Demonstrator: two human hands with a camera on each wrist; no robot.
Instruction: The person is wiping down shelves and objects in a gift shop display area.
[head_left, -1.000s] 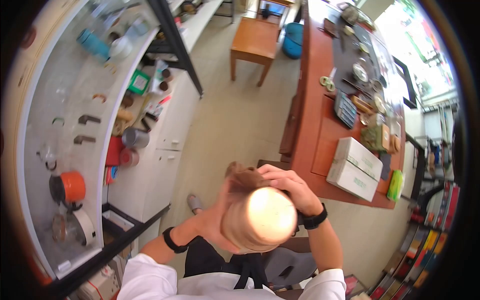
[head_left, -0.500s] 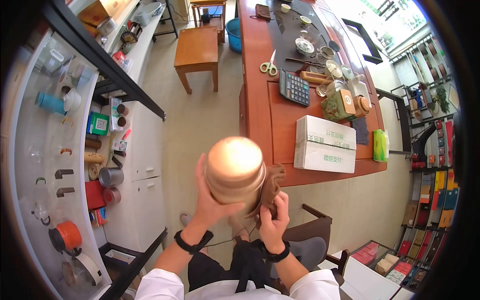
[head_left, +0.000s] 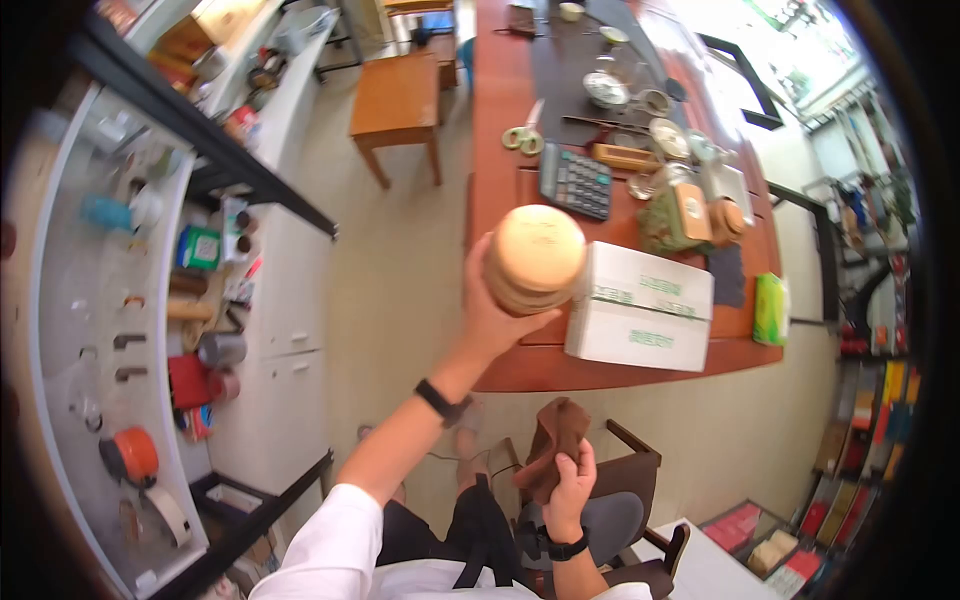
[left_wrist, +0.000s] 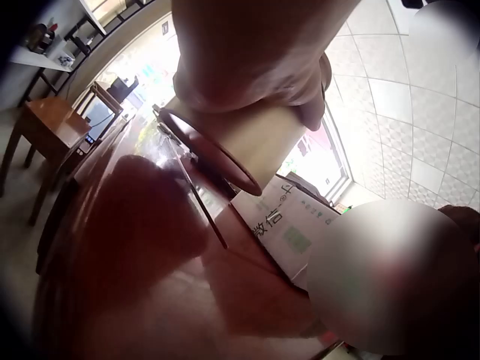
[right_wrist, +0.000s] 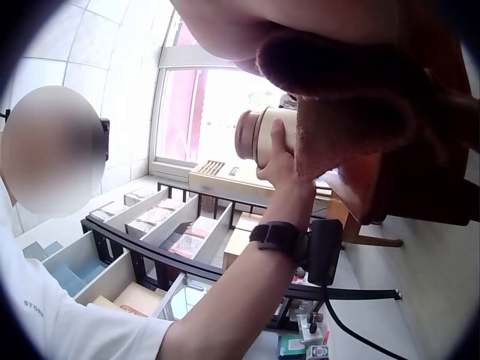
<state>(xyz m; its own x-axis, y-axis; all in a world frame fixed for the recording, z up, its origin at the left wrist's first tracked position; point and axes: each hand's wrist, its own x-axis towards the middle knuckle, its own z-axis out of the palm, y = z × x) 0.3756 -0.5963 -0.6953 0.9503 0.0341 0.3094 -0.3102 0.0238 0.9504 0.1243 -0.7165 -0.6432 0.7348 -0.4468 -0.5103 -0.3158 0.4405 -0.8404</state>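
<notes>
A tan lidded jar [head_left: 538,255] is held over the near left part of the red-brown table, beside the white box [head_left: 642,308]. My left hand [head_left: 490,318] grips its side, thumb and fingers curled round it. In the left wrist view the jar [left_wrist: 259,142] is tilted above the table, its round rim near the tabletop. My right hand [head_left: 572,487] pinches a brown cloth [head_left: 556,440], which hangs in front of the chair, apart from the jar. The cloth [right_wrist: 337,135] fills much of the right wrist view.
On the table [head_left: 500,375] are a calculator [head_left: 576,180], scissors [head_left: 525,135], a patterned tin [head_left: 675,215], cups and a green tissue pack [head_left: 770,308]. A chair [head_left: 625,475] stands below the table edge. Glass-topped shelving [head_left: 120,300] runs along the left; a wooden stool [head_left: 395,105] stands beyond.
The jar in my left hand has moved forward and right, over the table. My right hand with the cloth has come away from the jar and now sits lower.
</notes>
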